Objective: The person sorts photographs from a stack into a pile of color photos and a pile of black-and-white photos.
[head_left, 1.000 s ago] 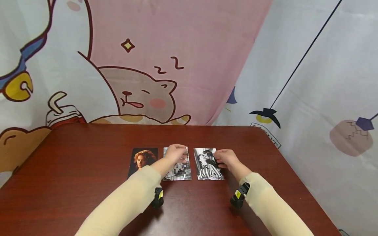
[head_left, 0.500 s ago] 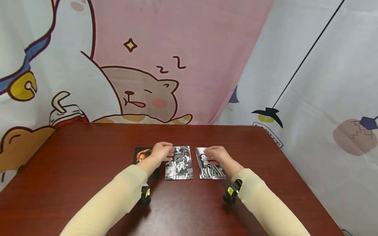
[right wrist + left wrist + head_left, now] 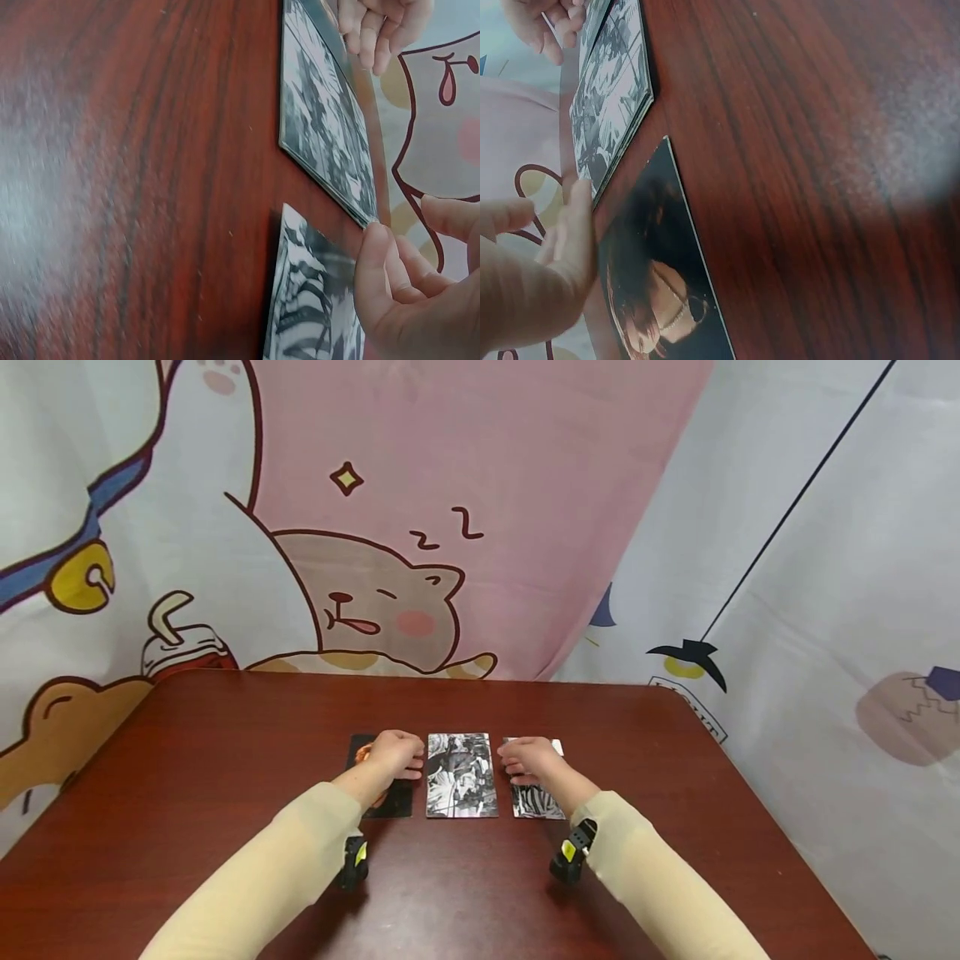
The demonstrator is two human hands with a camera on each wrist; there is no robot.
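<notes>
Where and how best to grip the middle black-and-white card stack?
Probably pinch the middle stack by its two long edges, left hand from the left, right hand from the right. It lies flat, so the top face offers little grip; wrist views show layered thickness along those edges. Gaps separate it from both neighbouring cards, leaving some room.

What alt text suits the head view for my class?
A person's left hand partly covers a dark picture card and the right hand partly covers a striped card, with a black-and-white middle card lying uncovered between them on a reddish-brown table. Behind hangs a cartoon-printed cloth.
</notes>
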